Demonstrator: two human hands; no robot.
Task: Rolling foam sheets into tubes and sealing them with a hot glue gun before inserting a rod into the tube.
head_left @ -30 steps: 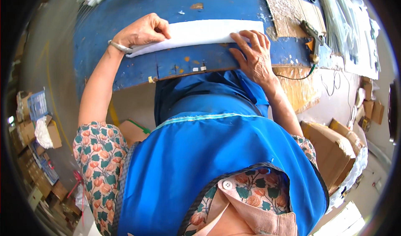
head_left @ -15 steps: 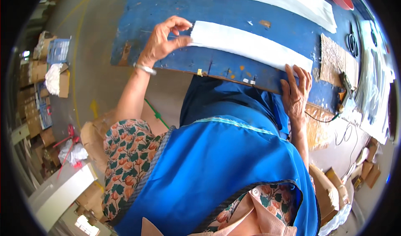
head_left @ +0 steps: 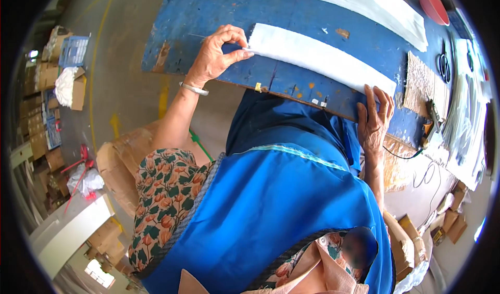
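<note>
White strip point(head_left: 317, 59) on blue bench point(head_left: 208, 13): I see left hand point(head_left: 216, 54) pinching its end, right hand point(head_left: 375, 119) spread flat, seemingly pinning the other. I'd keep it taut, edges aligned.

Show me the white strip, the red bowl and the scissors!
white strip point(head_left: 317, 59), head view, middle of the cloth.
red bowl point(head_left: 433, 5), head view, inside of the bowl.
scissors point(head_left: 444, 62), head view, on the black handles.

The counter point(head_left: 219, 7) is showing worn, chipped blue paint – rough and matt – while the white strip point(head_left: 317, 59) is looking like soft matt cloth.
</note>
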